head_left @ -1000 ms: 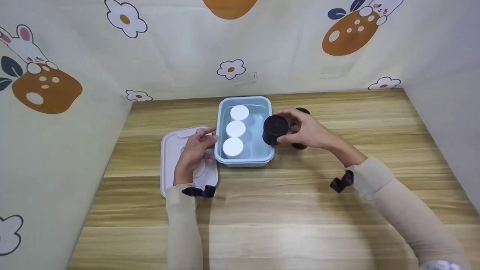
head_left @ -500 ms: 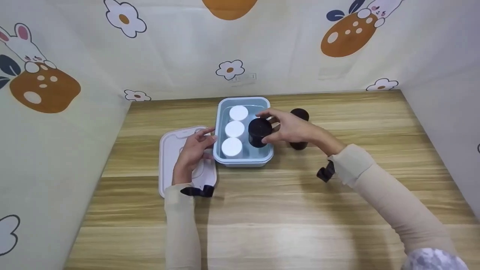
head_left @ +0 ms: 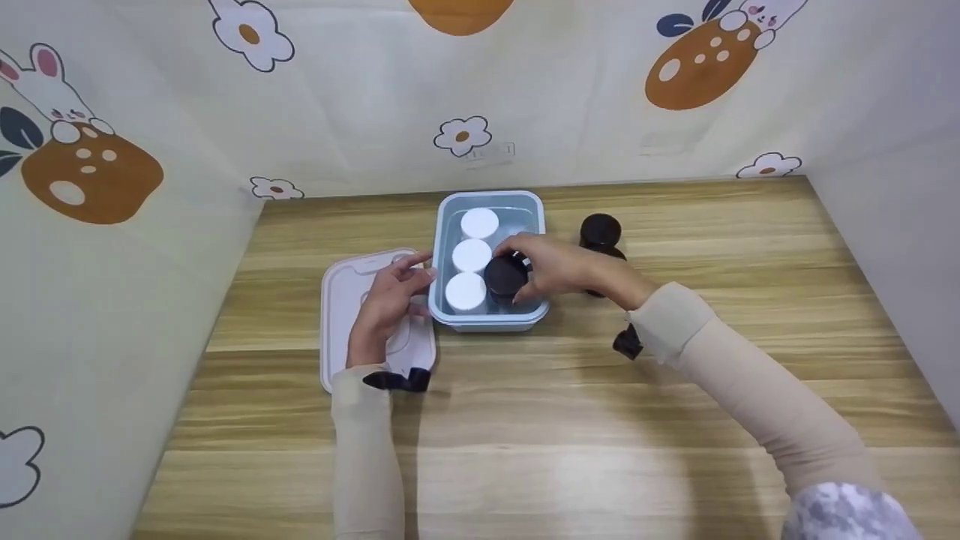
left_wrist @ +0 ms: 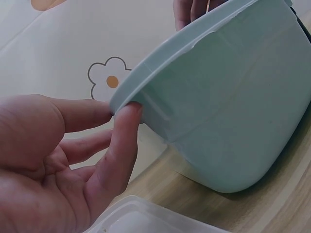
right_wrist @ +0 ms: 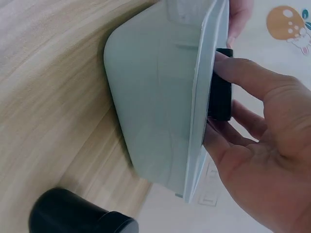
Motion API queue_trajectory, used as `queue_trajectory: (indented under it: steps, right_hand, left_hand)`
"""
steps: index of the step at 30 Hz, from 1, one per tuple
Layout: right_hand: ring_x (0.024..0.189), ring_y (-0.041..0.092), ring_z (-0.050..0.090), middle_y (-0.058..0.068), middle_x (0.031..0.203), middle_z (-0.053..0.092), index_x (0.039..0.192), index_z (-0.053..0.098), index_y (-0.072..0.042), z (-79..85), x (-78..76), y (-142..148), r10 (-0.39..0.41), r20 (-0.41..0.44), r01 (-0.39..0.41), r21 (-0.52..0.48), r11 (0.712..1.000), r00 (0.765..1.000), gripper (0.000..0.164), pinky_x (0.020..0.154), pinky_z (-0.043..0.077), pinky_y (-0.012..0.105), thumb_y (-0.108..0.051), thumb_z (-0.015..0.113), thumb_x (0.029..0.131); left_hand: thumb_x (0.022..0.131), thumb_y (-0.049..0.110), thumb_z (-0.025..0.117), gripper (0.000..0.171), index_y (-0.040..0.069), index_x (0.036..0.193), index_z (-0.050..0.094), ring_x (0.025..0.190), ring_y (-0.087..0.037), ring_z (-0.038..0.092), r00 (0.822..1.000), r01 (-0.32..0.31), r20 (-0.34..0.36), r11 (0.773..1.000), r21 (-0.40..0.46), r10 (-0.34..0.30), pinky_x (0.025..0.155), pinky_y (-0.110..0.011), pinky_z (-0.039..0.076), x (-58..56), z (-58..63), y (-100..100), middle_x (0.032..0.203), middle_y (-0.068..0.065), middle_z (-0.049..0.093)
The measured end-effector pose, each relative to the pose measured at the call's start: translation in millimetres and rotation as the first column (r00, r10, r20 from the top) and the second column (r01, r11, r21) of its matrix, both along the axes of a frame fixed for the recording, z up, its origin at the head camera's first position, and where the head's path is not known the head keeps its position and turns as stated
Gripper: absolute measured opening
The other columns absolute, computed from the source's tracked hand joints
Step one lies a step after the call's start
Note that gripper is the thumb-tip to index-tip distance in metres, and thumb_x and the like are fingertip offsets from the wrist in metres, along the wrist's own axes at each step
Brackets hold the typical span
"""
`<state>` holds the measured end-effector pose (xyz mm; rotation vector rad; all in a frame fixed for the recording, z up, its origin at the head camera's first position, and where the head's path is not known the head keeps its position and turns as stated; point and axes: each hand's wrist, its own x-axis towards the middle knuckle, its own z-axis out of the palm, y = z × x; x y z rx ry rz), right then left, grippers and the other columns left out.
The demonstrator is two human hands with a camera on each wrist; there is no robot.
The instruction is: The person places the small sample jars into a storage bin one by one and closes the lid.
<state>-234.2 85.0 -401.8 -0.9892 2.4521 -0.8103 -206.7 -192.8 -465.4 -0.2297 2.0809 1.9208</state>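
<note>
A light-blue plastic box (head_left: 439, 292) stands on the table with three white-lidded containers in a row along its left side: far (head_left: 480, 223), middle (head_left: 472, 256) and near (head_left: 466, 293). My right hand (head_left: 555, 264) holds a black lidded jar (head_left: 506, 275) by its upper part, upright inside the box to the right of the near white-lidded ones. In the right wrist view, only the top of that black jar (right_wrist: 221, 92) shows above the rim. My left hand (head_left: 390, 296) steadies the box's left side, thumb and finger pinching its rim (left_wrist: 146, 80).
A pale box lid (head_left: 335, 322) lies flat on the table, partly under my left hand. Two other black jars, one of them (head_left: 600, 229) at the back, stand right of the box beyond my right hand. A patterned cloth wall (head_left: 360, 135) closes off the back.
My right hand has carried the black jar leftward over the right rim and lowered it into the box. The left hand stays at the box's left side.
</note>
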Motion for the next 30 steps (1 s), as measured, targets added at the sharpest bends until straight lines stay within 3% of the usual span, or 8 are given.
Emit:
queue_trajectory:
  steps: [11,16,21,25,30]
  right_hand:
    - [0.118,0.03,0.057,0.016,0.127,0.061,0.131,0.057,0.0,0.2,2.3,-8,0.085,-0.04,-0.078,0.15,0.986,0.996,0.06,0.108,0.047,0.044,0.0,0.079,0.075]
    - [0.112,0.028,0.057,0.015,0.122,0.062,0.127,0.058,0.001,2.8,5.2,-14,0.149,-0.051,-0.131,0.251,0.959,0.988,0.05,0.103,0.05,0.042,0.002,0.074,0.08]
    - [0.11,0.027,0.056,0.016,0.121,0.061,0.128,0.057,-0.001,3.1,6.3,-19,0.154,-0.056,-0.129,0.319,0.939,0.986,0.048,0.101,0.051,0.042,0.002,0.073,0.083]
    - [0.117,0.029,0.056,0.017,0.13,0.058,0.137,0.053,-0.001,3.2,5.6,-17,0.146,-0.032,-0.128,0.317,0.94,0.989,0.059,0.106,0.049,0.042,0.0,0.075,0.082]
    - [0.131,0.031,0.051,0.018,0.141,0.054,0.144,0.049,-0.002,6.2,4.1,-8,0.11,-0.001,-0.107,0.22,0.97,0.994,0.07,0.115,0.043,0.044,-0.003,0.079,0.081]
  left_hand:
    - [0.1,0.017,0.062,0.047,0.011,0.145,0.051,0.089,-0.014,0.071,1.0,-0.003,-0.016,1.0,0.018,0.004,0.052,-0.024,0.058,0.6,0.9,1,0.113,-0.009,0.066]
    - [0.099,0.017,0.062,0.047,0.011,0.145,0.052,0.089,-0.014,0.071,1.0,-0.013,-0.016,1.0,0.015,0.013,0.052,-0.025,0.058,1.5,0.1,0,0.114,-0.009,0.066]
    - [0.1,0.017,0.062,0.047,0.011,0.145,0.052,0.09,-0.014,0.071,1.0,-0.01,-0.015,1.0,0.011,0.01,0.053,-0.026,0.059,1.5,-0.4,0,0.116,-0.01,0.066]
    - [0.1,0.018,0.062,0.047,0.011,0.145,0.051,0.09,-0.015,0.07,1.0,-0.01,-0.009,1.0,0.001,0.01,0.053,-0.024,0.058,1.7,-0.1,0,0.116,-0.011,0.066]
    - [0.1,0.019,0.062,0.047,0.013,0.146,0.051,0.09,-0.014,0.07,1.0,-0.01,0.001,1.0,-0.01,0.01,0.052,-0.023,0.057,1.5,0.8,0,0.116,-0.01,0.066]
